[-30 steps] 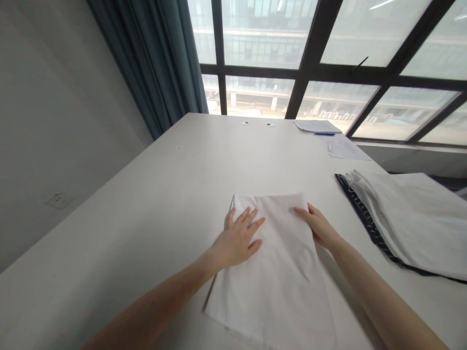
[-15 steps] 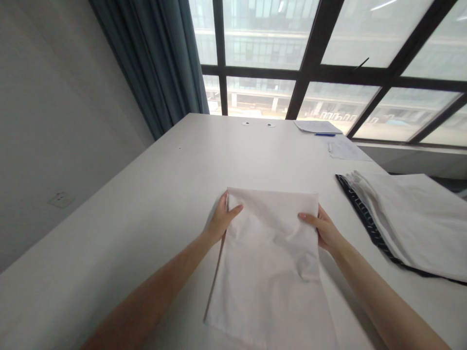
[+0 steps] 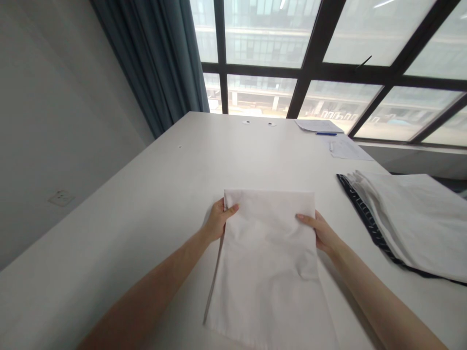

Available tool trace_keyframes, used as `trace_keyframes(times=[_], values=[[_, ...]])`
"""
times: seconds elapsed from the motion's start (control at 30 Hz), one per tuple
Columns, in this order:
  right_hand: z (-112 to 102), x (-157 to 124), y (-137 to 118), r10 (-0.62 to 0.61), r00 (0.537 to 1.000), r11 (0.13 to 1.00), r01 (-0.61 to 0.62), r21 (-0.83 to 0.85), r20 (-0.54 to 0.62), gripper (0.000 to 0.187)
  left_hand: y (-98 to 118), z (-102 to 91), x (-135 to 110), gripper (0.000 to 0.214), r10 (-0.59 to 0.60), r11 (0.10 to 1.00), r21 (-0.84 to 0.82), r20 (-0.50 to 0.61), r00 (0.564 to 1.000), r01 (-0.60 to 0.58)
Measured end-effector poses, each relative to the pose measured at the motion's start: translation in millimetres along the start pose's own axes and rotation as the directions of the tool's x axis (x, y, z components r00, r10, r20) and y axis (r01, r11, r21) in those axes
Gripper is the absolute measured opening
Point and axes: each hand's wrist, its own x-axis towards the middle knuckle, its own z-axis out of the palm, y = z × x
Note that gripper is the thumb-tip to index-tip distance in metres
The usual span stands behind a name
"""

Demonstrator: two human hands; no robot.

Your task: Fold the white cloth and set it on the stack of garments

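Note:
A folded white cloth lies on the white table in front of me. My left hand pinches the cloth's far left corner, thumb on top and fingers under the edge. My right hand grips the far right corner the same way, thumb lying on the fabric. The far edge of the cloth is raised slightly off the table between both hands.
A stack of white cloths over a dark patterned one lies at the right. Papers and a blue pen sit near the window. A dark curtain hangs at the back left.
Both hands went from lying flat on the cloth to gripping its far corners. The far edge has been lifted and spread wider.

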Motion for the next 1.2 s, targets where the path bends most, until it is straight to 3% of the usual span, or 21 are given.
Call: trace_keyframes(times=[0.33,0.53,0.7,0.87,0.97,1.1,1.2], values=[[-7.2,4.7,9.2,-0.026,0.999,1.0,0.025,0.011,0.028,0.043,2.0,3.5,3.8,0.042,0.132,0.991,-0.022,-0.103,0.986,-0.135],[-8.2,6.1,10.5,-0.032,0.999,0.999,0.032,-0.017,0.022,0.041,2.9,4.8,4.7,0.039,0.119,0.992,-0.015,-0.127,0.985,-0.122],[-8.7,4.7,11.7,-0.029,0.999,0.999,0.029,-0.021,0.022,0.04,5.6,5.6,3.4,0.046,0.101,0.995,-0.011,-0.071,0.992,-0.103],[-7.5,4.2,11.0,-0.032,0.999,0.999,0.032,-0.018,-0.004,0.049,1.6,1.6,-0.2,0.052,0.026,0.994,0.11,-0.019,0.999,-0.024],[-6.1,3.9,9.6,-0.015,1.0,1.0,0.015,0.003,0.002,0.052,-0.3,0.9,-0.1,0.048,0.051,0.988,0.15,-0.066,0.997,-0.041],[-0.9,2.3,12.3,0.054,0.988,0.998,-0.048,-0.042,0.142,0.056,1.4,0.1,5.0,0.051,0.112,0.988,0.121,-0.162,0.98,-0.093],[3.3,2.8,17.3,0.007,0.991,0.997,0.004,-0.075,0.136,0.056,2.9,-0.8,8.4,0.055,0.128,0.989,0.101,-0.184,0.975,-0.111]])
